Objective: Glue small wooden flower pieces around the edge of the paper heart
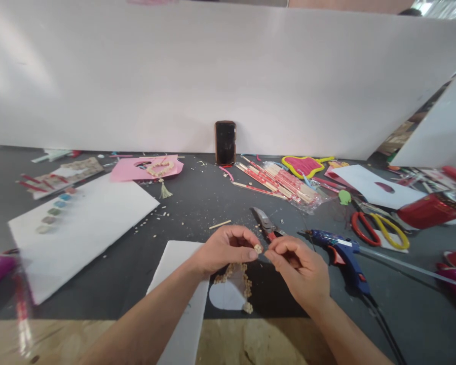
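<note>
At lower centre, the left hand (224, 248) and right hand (296, 263) pinch a small bead (257, 248) between closed fingertips; pruning shears (266, 223) lie just behind, a blue glue gun (340, 251) to the right on the worktop (197, 203).

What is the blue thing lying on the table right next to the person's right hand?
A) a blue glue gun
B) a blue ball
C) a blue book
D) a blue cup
A: the blue glue gun lies on its side on the dark table, just to the right of the right hand, with its nozzle pointing left and its black cord trailing toward the near edge.
</note>
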`<state>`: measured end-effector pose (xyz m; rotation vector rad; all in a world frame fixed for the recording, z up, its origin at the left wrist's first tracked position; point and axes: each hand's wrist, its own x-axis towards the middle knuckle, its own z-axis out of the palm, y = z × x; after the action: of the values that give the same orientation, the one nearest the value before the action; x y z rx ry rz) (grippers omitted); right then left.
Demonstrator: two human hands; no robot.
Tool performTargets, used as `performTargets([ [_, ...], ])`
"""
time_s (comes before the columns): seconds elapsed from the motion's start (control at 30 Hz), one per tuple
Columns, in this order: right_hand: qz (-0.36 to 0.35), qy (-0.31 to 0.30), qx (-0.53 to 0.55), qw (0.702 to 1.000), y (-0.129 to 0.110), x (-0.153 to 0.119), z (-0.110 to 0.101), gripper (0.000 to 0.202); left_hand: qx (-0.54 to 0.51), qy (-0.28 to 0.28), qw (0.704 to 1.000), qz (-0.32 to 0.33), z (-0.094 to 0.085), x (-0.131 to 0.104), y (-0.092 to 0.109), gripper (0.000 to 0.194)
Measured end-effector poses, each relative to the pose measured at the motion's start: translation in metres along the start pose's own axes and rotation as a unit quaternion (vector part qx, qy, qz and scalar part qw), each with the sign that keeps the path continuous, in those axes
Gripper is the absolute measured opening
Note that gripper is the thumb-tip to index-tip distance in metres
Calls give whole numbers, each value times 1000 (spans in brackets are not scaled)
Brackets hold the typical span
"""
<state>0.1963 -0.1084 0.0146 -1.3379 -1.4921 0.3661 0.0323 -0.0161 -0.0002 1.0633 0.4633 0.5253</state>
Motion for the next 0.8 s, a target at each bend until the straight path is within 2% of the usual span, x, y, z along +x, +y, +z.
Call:
performTargets([
  [0.1,14,-29,-14,999,0,0,-3,8,-5,4,1000,-1,1,0,0,23],
  [0.2,4,-25,-26,999,2,-1,-3,13,-5,5,1000,0,1,0,0,22],
  [0.33,-86,-27,-39,995,5,0,2,22,-15,4,1000,3,1,0,0,23],
  [0.43,-122,-37,-65,990,6,0,5,24,-19,-4,1000,-10,1,1,0,24],
  [0.67,-100,-56,-68,991,6,-2,3,17,15,-7,999,-33,2,1,2,32],
  [0.8,-104,-46,-70,991,8,-2,4,21,48,-6,999,-11,1,1,0,32],
])
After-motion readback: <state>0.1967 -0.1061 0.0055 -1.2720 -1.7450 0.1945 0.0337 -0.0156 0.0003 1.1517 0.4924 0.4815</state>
